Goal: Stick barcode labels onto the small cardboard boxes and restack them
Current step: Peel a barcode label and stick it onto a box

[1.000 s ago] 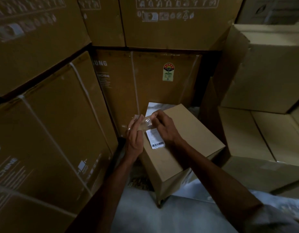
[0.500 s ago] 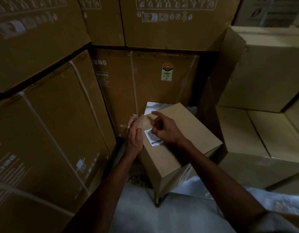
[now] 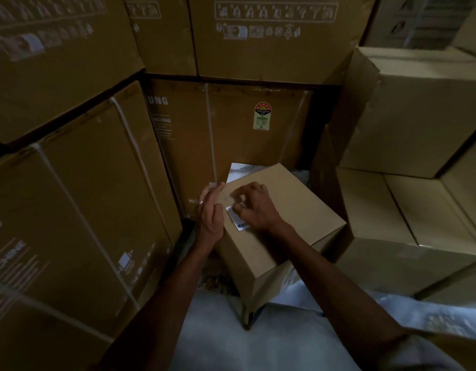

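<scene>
Label half-seated on small box, dim aisle, big cartons close on three sides

Stacked cartons point(image 3: 79, 210) hem in the small cardboard box point(image 3: 282, 226), which sits tilted, its lower corner on something I can't make out: hard pressing could rock it. Left hand point(image 3: 211, 210), fingers straight, braces the box's left edge. Right hand point(image 3: 254, 207), fingers curled, presses the barcode label point(image 3: 238, 220) on the top face; uneven rubbing risks a crease or lifted corner
</scene>
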A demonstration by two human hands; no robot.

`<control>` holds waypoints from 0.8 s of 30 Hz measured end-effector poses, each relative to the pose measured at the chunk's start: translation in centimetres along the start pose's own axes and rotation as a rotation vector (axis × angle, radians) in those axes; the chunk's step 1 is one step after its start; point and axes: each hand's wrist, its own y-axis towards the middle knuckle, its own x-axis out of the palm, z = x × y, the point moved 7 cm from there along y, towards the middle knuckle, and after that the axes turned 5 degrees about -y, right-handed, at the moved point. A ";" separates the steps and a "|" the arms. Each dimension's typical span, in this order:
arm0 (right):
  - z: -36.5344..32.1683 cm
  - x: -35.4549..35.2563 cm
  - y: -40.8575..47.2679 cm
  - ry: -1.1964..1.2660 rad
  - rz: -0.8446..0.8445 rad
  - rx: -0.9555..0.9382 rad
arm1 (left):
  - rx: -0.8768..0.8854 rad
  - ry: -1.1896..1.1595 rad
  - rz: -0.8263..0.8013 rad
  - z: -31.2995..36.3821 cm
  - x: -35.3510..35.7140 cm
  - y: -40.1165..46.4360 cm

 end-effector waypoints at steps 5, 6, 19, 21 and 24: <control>0.2 -0.8 -0.2 0.195 0.050 0.008 | 0.021 0.037 -0.008 0.5 0.0 -0.3; 0.0 -1.0 -0.3 0.215 0.062 0.008 | 0.029 0.041 -0.006 0.7 -0.1 -0.4; -0.7 -2.3 -2.4 0.477 -0.140 0.036 | -0.001 0.059 -0.004 0.0 -0.2 -0.7; -0.9 -2.2 -2.7 0.471 -0.207 -0.023 | 0.002 0.055 0.009 0.1 -0.3 -0.7; -0.8 -3.0 -2.9 0.510 -0.216 -0.047 | 0.028 0.055 0.016 0.0 -0.3 -0.7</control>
